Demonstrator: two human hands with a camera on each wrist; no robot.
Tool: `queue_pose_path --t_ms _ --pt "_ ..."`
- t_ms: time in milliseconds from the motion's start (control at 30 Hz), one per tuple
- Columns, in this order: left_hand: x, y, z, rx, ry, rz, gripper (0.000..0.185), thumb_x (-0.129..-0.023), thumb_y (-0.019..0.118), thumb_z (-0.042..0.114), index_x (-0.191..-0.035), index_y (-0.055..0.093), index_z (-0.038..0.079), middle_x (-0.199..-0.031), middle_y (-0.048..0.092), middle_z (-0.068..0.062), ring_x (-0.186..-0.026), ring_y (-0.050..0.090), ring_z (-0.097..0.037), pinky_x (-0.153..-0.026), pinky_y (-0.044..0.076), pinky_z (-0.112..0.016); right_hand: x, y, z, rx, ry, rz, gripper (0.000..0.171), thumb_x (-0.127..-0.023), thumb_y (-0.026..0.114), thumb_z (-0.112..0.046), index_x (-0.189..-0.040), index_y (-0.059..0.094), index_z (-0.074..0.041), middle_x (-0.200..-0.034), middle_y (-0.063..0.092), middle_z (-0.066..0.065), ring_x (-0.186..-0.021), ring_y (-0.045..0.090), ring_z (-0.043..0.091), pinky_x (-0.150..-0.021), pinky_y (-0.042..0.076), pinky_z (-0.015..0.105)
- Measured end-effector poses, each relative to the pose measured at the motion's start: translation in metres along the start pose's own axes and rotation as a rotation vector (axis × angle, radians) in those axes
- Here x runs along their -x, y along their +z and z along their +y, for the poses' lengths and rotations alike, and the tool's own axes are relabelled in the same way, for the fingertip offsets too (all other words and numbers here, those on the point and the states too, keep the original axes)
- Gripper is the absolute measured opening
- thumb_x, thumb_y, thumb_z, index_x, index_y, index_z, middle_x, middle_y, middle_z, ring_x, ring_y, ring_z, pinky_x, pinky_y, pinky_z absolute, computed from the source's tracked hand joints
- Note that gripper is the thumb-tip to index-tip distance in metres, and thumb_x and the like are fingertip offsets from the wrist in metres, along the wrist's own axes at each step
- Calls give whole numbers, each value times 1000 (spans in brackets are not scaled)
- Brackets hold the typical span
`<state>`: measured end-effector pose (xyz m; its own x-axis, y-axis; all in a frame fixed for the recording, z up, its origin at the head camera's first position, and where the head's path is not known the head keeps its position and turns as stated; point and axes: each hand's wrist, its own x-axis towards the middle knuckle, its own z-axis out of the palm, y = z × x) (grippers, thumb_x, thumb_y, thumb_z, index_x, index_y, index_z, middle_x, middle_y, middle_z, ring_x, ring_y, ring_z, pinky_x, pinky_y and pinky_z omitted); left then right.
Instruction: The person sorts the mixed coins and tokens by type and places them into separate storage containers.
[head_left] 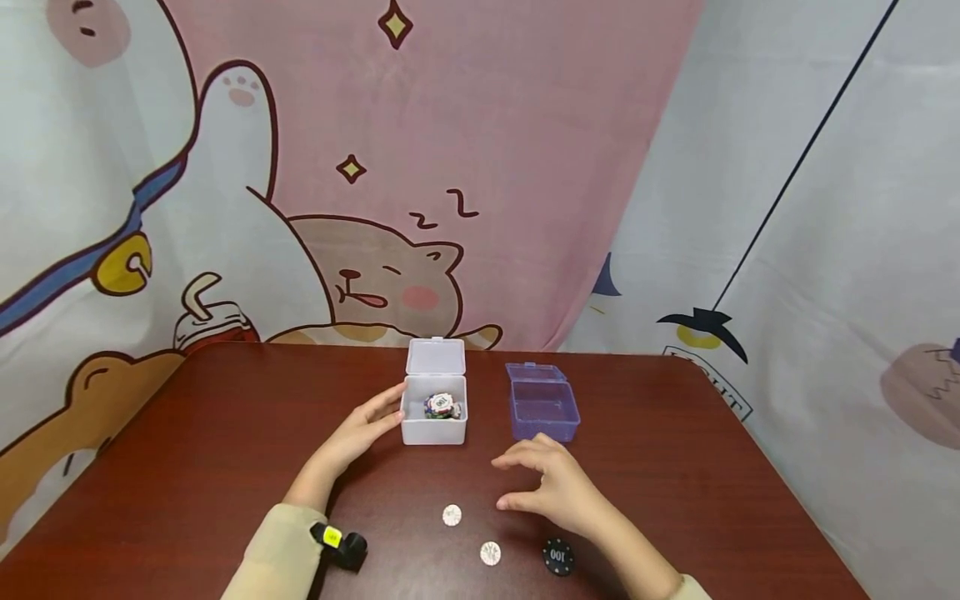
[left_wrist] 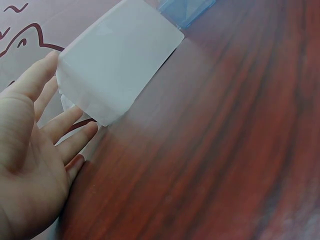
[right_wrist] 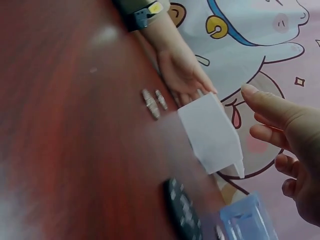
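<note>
The left hand [head_left: 358,433] lays straight fingers against the frosted white plastic box [head_left: 434,403], lid up, holding round chips. The right hand [head_left: 557,486] hovers loosely curled, empty, above the glossy wooden table [head_left: 187,467] near two pale discs [head_left: 452,515].

bare table [head_left: 225,433] left; white box [head_left: 433,421], purple box [head_left: 543,412] block centre

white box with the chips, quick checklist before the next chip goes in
1. White box lid open: ok.
2. Left hand steadying the box, straight fingers against its left wall: ok.
3. Right hand free to pick, holding nothing: ok.
4. Loose chips near the right hand: two pale chips and a black 100 chip flat on the table: ok.
5. Room left in the box: cannot tell, some chips already inside.
6. Purple box apart from the white one: ok.
</note>
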<state>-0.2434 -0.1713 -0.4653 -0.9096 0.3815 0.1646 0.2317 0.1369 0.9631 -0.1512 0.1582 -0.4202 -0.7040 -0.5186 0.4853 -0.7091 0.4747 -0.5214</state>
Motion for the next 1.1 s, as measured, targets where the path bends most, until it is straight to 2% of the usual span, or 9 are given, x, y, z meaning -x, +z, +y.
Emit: queue_pose_path --t_ms 133,400,533,667,933,1100 --pt "1 0 0 2 -1 -1 55 -97 57 13 -148 35 7 -148 37 -20 -131 38 -39 -105 28 -52 15 -3 3 -7 -28 -30 43 -64 89 -22 -103 73 -15 -97 67 -11 -77 49 16 -62 43 29" --pt "2 0 1 -5 -6 3 55 -97 56 13 -148 36 7 -147 37 -19 -131 38 -39 -105 29 -52 40 -13 18 -46 -101 -110 43 -64 88 -26 -103 73 -14 -96 67 -10 -86 53 10 -74 45 24" --pt "3 0 1 -7 1 1 55 -98 55 12 -148 34 6 -148 36 -20 -131 38 -40 -105 29 -52 53 -20 22 -62 -55 -175 42 -66 86 -29 -104 73 -17 -102 66 -12 -96 54 11 -82 46 26" --pt "2 0 1 -11 -6 0 55 -98 55 11 -149 34 6 -148 36 -20 -131 38 -40 -105 29 -53 64 -27 25 -91 10 -248 43 -68 85 -31 -108 72 -20 -108 65 -13 -95 51 7 -79 46 25" --pt "1 0 2 -5 -14 -4 55 -98 55 12 -149 34 8 -149 35 -19 -131 38 -39 -105 29 -53 74 -29 31 -102 -57 -304 49 -66 86 -27 -112 69 -18 -108 64 -9 -98 52 10 -81 44 26" --pt "1 1 2 10 -7 -8 56 -98 54 11 -149 32 6 -149 33 -21 -131 37 -42 -105 28 -55 76 -27 31 -139 -41 -307 47 -65 87 -16 -108 70 -13 -104 64 -4 -97 53 12 -81 45 25"
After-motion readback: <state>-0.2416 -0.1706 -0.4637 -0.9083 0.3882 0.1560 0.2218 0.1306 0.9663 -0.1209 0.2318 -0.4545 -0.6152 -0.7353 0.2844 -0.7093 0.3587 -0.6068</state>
